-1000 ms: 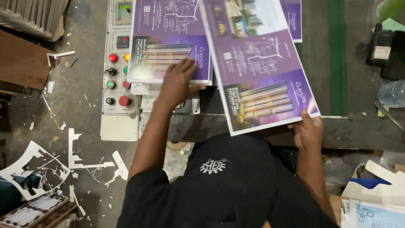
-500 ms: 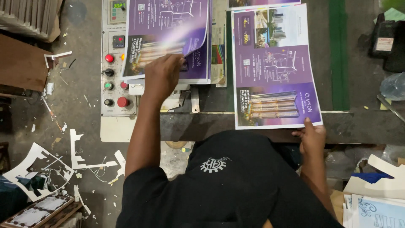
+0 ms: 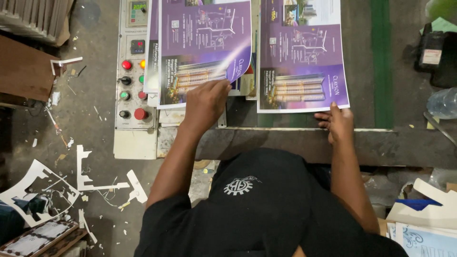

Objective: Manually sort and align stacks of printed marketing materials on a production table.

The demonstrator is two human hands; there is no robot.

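My left hand (image 3: 205, 103) pinches the lower right corner of a glossy purple printed sheet (image 3: 202, 43), which curls up off a stack of like sheets. My right hand (image 3: 337, 123) grips the lower edge of a second purple printed sheet (image 3: 301, 57) that lies flat on the dark machine table (image 3: 362, 66). The two sheets lie side by side with a narrow gap between them. Both show a building picture and a map. My black shirt fills the bottom of the view.
A control panel (image 3: 134, 66) with red, green and black knobs and small displays stands left of the stack. White card offcuts (image 3: 95, 181) litter the floor at left. A plastic bottle (image 3: 442, 102) and a dark box (image 3: 431, 50) sit at right; printed cartons (image 3: 423, 228) at lower right.
The right sheet has slid further onto the table and now lies flat and square. My left hand has moved right along the stack and lifted the corner of the top sheet.
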